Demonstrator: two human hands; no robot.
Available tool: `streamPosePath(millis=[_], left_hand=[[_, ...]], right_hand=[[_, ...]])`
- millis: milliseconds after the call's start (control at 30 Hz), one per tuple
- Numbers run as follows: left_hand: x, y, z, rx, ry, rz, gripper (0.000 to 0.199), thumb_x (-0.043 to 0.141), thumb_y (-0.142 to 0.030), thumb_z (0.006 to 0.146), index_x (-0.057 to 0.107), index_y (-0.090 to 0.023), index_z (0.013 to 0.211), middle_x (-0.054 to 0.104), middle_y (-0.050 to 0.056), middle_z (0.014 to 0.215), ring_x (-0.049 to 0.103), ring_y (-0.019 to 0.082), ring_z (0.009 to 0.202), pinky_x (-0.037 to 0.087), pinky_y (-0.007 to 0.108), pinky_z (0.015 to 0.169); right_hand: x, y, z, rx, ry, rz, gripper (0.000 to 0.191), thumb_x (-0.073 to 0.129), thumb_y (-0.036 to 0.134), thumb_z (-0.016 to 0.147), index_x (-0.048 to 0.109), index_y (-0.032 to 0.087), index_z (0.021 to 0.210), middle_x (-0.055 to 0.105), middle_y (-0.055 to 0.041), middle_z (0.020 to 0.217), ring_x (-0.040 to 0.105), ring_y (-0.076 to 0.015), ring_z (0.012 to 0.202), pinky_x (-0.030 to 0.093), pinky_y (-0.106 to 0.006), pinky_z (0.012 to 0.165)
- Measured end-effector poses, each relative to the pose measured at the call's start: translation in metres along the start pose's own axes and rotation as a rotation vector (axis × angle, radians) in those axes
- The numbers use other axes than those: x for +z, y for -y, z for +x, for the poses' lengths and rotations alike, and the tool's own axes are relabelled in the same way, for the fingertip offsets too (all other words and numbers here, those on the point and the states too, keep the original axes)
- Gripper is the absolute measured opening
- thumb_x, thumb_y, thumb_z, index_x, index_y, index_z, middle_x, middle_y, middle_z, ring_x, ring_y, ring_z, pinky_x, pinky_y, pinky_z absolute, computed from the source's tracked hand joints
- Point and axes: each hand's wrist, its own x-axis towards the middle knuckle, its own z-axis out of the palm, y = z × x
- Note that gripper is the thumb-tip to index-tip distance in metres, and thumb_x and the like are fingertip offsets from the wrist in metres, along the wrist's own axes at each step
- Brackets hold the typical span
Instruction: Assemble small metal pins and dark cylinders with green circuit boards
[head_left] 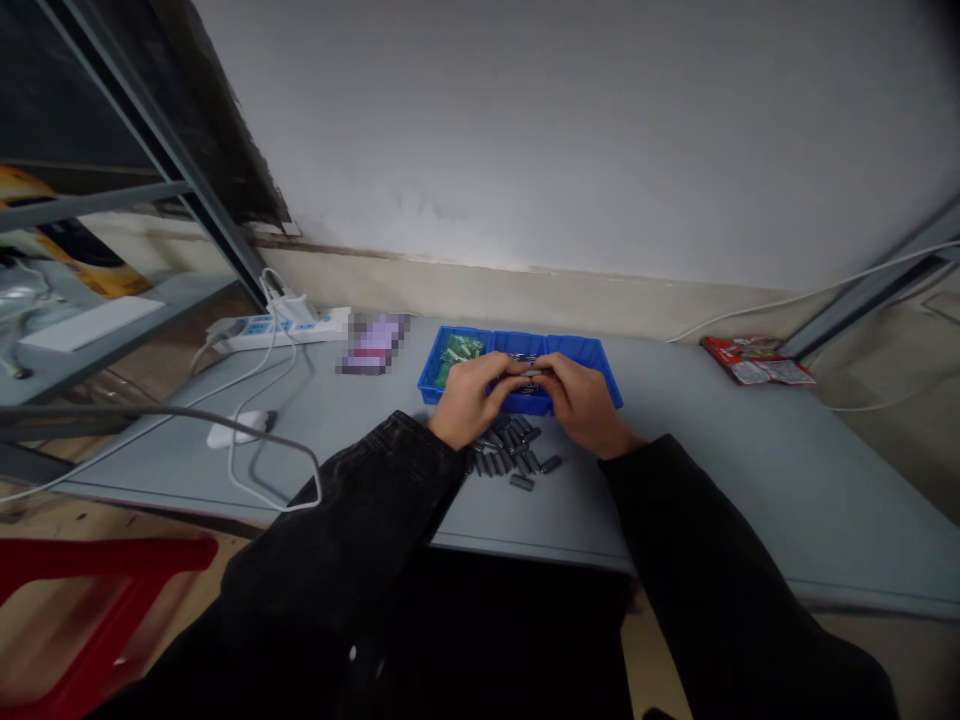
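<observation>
My left hand (pixel 472 392) and my right hand (pixel 581 403) meet above the middle of a blue divided plastic tray (pixel 571 350). Between their fingertips is a small grey cylindrical part (pixel 531 372), mostly hidden by my fingers. Green items (pixel 457 358) lie in the tray's left compartment. Dark parts are visible in the middle compartment, partly hidden by my hands. A loose pile of grey cylinders (pixel 506 455) lies on the table just in front of the tray, between my wrists.
The grey table (pixel 750 480) holds a white power strip (pixel 277 332) with cables at the back left, a pixelated purple item (pixel 373 343), and red packets (pixel 757 360) at the right. A metal shelf frame (pixel 157 160) stands at the left, and a wall behind.
</observation>
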Motion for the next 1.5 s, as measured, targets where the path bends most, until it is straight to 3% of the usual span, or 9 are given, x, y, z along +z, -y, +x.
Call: streamPosePath(millis=[1500], left_hand=[[0.0009, 0.0014, 0.0005, 0.016, -0.003, 0.03, 0.01, 0.062, -0.024, 0.095, 0.067, -0.016, 0.098, 0.073, 0.004, 0.093, 0.068, 0.013, 0.078, 0.054, 0.025, 0.075]], right_hand=[[-0.0018, 0.0002, -0.0002, 0.0, 0.017, -0.008, 0.018, 0.043, 0.029, 0.102, 0.059, 0.022, 0.103, 0.07, -0.0046, 0.098, 0.066, -0.019, 0.089, 0.048, -0.03, 0.078]])
